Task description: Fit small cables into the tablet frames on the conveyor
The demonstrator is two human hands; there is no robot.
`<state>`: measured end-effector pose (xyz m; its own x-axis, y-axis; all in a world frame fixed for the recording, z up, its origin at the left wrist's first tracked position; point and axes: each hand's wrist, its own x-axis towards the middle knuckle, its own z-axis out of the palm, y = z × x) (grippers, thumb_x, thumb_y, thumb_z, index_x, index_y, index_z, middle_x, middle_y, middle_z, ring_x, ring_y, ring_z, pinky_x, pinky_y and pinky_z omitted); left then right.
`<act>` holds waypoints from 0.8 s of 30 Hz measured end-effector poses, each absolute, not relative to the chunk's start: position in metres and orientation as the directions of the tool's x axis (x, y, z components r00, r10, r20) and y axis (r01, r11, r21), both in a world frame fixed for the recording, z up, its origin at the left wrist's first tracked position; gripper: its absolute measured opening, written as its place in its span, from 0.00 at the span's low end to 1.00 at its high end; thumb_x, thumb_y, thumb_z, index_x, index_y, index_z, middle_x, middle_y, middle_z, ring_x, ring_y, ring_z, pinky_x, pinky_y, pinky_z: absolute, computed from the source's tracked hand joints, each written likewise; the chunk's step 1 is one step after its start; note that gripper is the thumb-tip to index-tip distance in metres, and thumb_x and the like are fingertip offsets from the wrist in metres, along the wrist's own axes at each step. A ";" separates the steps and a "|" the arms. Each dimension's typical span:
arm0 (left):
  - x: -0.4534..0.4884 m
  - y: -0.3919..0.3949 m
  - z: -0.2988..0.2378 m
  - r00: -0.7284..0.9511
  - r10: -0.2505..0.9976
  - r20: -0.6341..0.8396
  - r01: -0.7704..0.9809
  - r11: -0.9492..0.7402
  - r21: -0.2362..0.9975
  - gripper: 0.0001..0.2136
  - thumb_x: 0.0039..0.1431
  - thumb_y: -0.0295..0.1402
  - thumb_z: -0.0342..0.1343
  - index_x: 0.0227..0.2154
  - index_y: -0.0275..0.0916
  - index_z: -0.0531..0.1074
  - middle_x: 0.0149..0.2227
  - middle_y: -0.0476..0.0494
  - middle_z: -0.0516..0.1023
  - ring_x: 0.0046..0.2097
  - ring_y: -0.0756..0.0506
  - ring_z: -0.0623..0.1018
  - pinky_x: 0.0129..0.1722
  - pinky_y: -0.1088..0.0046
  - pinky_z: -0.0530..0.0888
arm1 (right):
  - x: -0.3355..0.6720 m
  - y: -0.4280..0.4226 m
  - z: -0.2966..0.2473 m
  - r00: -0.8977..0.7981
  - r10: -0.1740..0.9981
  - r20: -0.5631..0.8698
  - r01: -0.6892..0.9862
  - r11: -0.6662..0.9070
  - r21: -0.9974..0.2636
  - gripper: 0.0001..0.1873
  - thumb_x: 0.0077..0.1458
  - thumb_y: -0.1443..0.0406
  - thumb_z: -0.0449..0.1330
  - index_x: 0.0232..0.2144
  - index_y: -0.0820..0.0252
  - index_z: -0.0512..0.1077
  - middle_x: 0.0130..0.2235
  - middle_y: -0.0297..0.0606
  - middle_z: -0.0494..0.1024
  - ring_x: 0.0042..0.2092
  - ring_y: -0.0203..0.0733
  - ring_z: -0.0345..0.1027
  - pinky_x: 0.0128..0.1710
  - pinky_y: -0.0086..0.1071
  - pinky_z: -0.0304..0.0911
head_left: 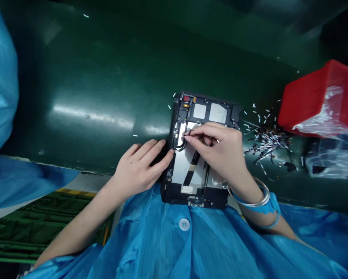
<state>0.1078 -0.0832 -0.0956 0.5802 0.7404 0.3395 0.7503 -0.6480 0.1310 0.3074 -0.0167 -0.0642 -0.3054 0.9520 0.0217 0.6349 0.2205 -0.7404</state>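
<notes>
An opened tablet [178, 195] lies at the table's front edge, its insides facing up: silver battery surfaces [180, 168], a dark flat ribbon cable [191, 173] and a small red-framed part [186, 98] in the upper left corner. Over its middle, my right hand [217, 143] pinches a thin black cable [180, 148] between thumb and forefinger. The cable curves down to the tablet's left side. There my left hand [143, 166] rests with fingers stretched out, the forefinger tip touching the frame near the cable's end. My right palm covers part of the tablet's right half.
Right of the tablet lies a tangled pile of small black-and-white cables [269, 143], with white scraps [259, 117] scattered around. Beyond stand a red bin [310, 97] and clear plastic bags [333, 157]. A person's blue sleeve [1, 77] is at far left. The tabletop [104, 77] is green.
</notes>
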 end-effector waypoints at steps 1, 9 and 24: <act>0.109 -0.083 -0.095 0.584 0.743 0.327 0.748 -0.649 0.139 0.13 0.61 0.27 0.50 0.47 0.34 0.71 0.49 0.32 0.76 0.47 0.37 0.76 0.36 0.65 0.71 | 0.308 -0.016 -0.064 -0.298 0.954 0.013 0.630 0.207 -0.749 0.03 0.51 0.68 0.62 0.26 0.58 0.76 0.26 0.32 0.75 0.27 0.32 0.62 0.28 0.30 0.57; 0.115 -0.082 -0.094 0.553 0.752 0.358 0.732 -0.644 0.221 0.19 0.64 0.40 0.47 0.50 0.32 0.70 0.53 0.26 0.72 0.52 0.34 0.73 0.43 0.60 0.70 | 0.313 -0.008 -0.066 -0.311 0.943 -0.123 0.595 0.092 -0.798 0.01 0.49 0.68 0.63 0.26 0.60 0.75 0.22 0.29 0.71 0.23 0.28 0.53 0.25 0.28 0.51; 0.109 -0.077 -0.097 0.636 0.710 0.303 0.715 -0.690 0.115 0.19 0.65 0.42 0.49 0.53 0.38 0.70 0.56 0.32 0.71 0.54 0.36 0.73 0.47 0.61 0.69 | 0.310 -0.008 -0.067 -0.268 0.955 -0.126 0.615 0.070 -0.785 0.02 0.49 0.68 0.62 0.27 0.60 0.76 0.23 0.31 0.73 0.24 0.29 0.57 0.27 0.28 0.53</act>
